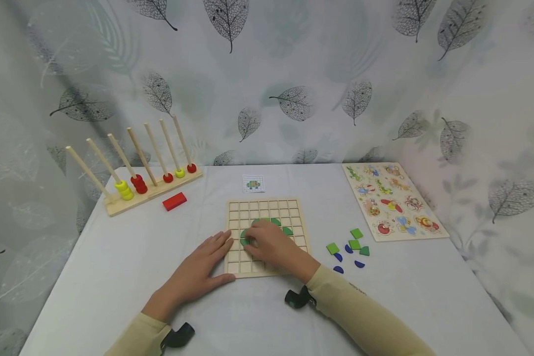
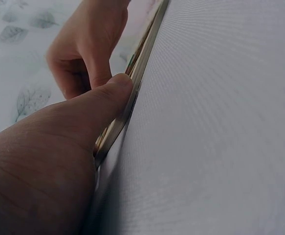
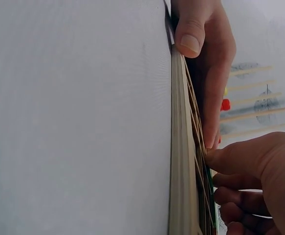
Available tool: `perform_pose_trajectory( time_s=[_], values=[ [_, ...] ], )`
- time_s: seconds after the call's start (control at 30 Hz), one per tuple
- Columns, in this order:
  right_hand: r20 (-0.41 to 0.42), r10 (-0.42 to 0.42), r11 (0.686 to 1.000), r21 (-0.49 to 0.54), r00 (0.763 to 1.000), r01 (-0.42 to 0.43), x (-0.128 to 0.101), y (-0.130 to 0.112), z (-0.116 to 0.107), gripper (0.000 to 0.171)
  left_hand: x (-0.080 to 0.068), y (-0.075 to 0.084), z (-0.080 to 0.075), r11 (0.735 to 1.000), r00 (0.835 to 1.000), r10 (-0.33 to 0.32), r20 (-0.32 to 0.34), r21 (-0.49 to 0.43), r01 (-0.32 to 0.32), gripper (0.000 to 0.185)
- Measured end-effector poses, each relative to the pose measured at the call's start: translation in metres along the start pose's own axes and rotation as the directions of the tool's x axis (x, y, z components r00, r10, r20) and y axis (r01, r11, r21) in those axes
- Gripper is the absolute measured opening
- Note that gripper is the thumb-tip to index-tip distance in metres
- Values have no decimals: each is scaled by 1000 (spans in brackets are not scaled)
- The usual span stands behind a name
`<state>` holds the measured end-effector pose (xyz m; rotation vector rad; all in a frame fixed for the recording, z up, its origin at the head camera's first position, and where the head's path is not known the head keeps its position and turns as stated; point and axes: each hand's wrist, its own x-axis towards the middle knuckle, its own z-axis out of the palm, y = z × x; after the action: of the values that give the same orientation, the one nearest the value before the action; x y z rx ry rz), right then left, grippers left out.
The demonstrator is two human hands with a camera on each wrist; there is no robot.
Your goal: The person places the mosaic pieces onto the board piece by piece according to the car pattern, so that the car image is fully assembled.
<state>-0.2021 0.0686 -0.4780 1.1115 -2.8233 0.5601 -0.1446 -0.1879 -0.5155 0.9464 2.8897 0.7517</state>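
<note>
Step in hand, as judged: seating a green tile (image 1: 245, 241) in the wooden grid board (image 1: 267, 205), centre of the tabletop (image 1: 115, 257).

Left hand (image 1: 200, 269): fingers straight, thumb against the board's near-left edge, steadying.

Right hand (image 1: 271, 242): fingers curled down on the green tile, left of centre in the grid.

Next move likely calls for pressing flush, then fetching from the loose pieces (image 1: 349, 247), checking the pattern card (image 1: 253, 183).

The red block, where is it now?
In the head view the red block lies on the table's far left, just in front of the bead rack.
</note>
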Motion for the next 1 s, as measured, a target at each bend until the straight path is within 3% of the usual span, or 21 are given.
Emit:
perform_pose_trajectory(
  time_s=[0.6,1.0],
  values=[
    [-17,40,999,-4,999,-40,-1,2,0,19,1,-3,3,1000,1000,4,-6,13,-4,94],
    [-19,114,992,57,993,-112,-13,11,-31,31,0,-3,4,1000,1000,3,-18,6,-3,94]
  ],
)
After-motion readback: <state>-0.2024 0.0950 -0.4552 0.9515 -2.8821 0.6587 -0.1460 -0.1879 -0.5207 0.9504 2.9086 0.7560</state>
